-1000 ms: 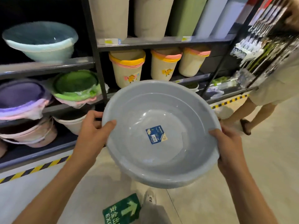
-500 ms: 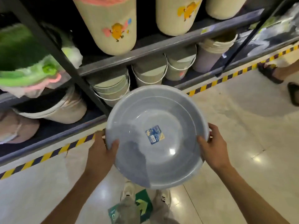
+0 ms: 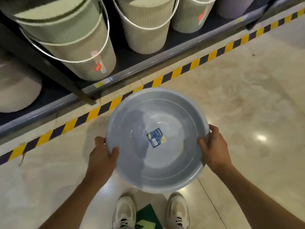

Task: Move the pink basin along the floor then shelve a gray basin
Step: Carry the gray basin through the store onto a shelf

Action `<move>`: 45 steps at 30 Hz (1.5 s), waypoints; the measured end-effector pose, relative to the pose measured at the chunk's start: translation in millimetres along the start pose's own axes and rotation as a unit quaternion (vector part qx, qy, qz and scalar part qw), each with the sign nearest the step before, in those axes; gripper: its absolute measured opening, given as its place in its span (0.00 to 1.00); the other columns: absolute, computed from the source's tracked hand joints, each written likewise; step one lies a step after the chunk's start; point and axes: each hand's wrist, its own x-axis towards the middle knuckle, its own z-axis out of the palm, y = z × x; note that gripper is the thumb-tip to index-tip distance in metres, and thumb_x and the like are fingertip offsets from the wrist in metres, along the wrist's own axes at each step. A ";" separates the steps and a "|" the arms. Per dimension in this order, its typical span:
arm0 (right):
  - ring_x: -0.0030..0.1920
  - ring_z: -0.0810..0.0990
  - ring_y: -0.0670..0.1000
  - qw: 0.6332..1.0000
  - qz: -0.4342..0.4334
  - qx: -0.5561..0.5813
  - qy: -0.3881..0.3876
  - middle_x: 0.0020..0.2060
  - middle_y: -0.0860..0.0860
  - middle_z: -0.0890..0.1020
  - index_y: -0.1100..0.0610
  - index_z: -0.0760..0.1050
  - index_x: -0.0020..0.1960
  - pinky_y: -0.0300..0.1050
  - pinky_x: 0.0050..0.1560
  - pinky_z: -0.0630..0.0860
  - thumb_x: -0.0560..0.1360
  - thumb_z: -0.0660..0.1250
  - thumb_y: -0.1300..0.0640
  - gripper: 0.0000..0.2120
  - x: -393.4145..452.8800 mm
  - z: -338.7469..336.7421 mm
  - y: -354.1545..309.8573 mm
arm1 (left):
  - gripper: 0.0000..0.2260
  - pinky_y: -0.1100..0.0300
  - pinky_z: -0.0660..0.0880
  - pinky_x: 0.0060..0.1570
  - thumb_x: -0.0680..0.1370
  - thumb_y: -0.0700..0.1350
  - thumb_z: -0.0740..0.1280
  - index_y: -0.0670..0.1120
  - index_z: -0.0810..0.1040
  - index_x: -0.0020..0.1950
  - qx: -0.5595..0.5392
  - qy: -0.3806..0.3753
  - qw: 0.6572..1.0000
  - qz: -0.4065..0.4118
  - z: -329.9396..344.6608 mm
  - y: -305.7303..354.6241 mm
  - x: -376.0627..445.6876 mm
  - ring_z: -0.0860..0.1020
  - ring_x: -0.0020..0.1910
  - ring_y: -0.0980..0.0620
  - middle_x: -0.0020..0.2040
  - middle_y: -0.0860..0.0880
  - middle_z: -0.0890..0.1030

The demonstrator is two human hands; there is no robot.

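Gray basin [image 3: 156,139] held level over the floor, left hand [image 3: 103,156] and right hand [image 3: 212,149] each gripping opposite rims — equally near. Bottom shelf [image 3: 132,66] lies ahead and up-left, crowded with buckets [image 3: 74,38].

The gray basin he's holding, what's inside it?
Inside the gray basin only a blue label shows, stuck to the bottom; otherwise it looks empty. Left hand and right hand grip opposite rims. The floor beneath is covered.
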 end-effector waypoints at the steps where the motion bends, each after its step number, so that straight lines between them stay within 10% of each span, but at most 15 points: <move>1: 0.47 0.74 0.52 1.000 0.003 -0.006 -0.002 0.52 0.51 0.76 0.60 0.66 0.73 0.45 0.48 0.70 0.79 0.66 0.59 0.24 4.6 9.2 8.8 | 0.12 0.58 0.73 0.31 0.80 0.44 0.69 0.47 0.65 0.56 0.003 0.001 1.000 -0.004 9.6 -6.8 7.3 0.81 0.40 0.44 0.48 0.43 0.80; 6: 0.50 0.78 0.58 0.999 0.032 0.001 -0.011 0.54 0.57 0.79 0.58 0.64 0.73 0.48 0.47 0.72 0.77 0.66 0.60 0.25 19.3 41.2 44.6 | 0.13 0.67 0.68 0.29 0.79 0.41 0.68 0.47 0.64 0.53 0.013 0.018 1.000 -0.002 46.6 -30.5 30.5 0.74 0.37 0.59 0.46 0.48 0.76; 23: 0.51 0.76 0.57 0.998 0.048 0.007 -0.030 0.54 0.56 0.77 0.58 0.64 0.71 0.51 0.48 0.73 0.79 0.64 0.62 0.22 13.8 65.8 71.3 | 0.13 0.75 0.73 0.25 0.81 0.40 0.67 0.47 0.61 0.51 0.008 -0.005 0.999 -0.031 75.8 -68.2 9.7 0.74 0.38 0.58 0.51 0.45 0.76; 33: 0.48 0.79 0.57 0.988 0.141 0.040 -0.053 0.51 0.52 0.78 0.53 0.66 0.73 0.49 0.46 0.76 0.77 0.65 0.62 0.25 13.6 88.6 90.4 | 0.13 0.71 0.68 0.26 0.80 0.43 0.68 0.49 0.63 0.51 0.045 0.001 0.999 -0.011 93.7 -90.6 16.4 0.75 0.36 0.56 0.47 0.48 0.76; 40: 0.45 0.80 0.52 0.982 0.173 0.071 -0.036 0.45 0.40 0.78 0.50 0.71 0.70 0.61 0.48 0.83 0.76 0.64 0.62 0.24 16.5 95.6 92.9 | 0.14 0.48 0.82 0.50 0.80 0.45 0.70 0.48 0.66 0.59 0.035 -0.055 0.997 -0.033 96.7 -92.1 21.1 0.77 0.49 0.48 0.53 0.49 0.76; 45: 0.49 0.82 0.54 0.958 0.214 0.170 -0.085 0.51 0.48 0.80 0.47 0.67 0.72 0.51 0.40 0.83 0.76 0.70 0.62 0.28 11.9 97.3 106.1 | 0.27 0.73 0.77 0.30 0.75 0.49 0.76 0.58 0.61 0.65 -0.065 -0.124 0.981 -0.132 102.8 -109.7 17.6 0.79 0.43 0.54 0.50 0.58 0.77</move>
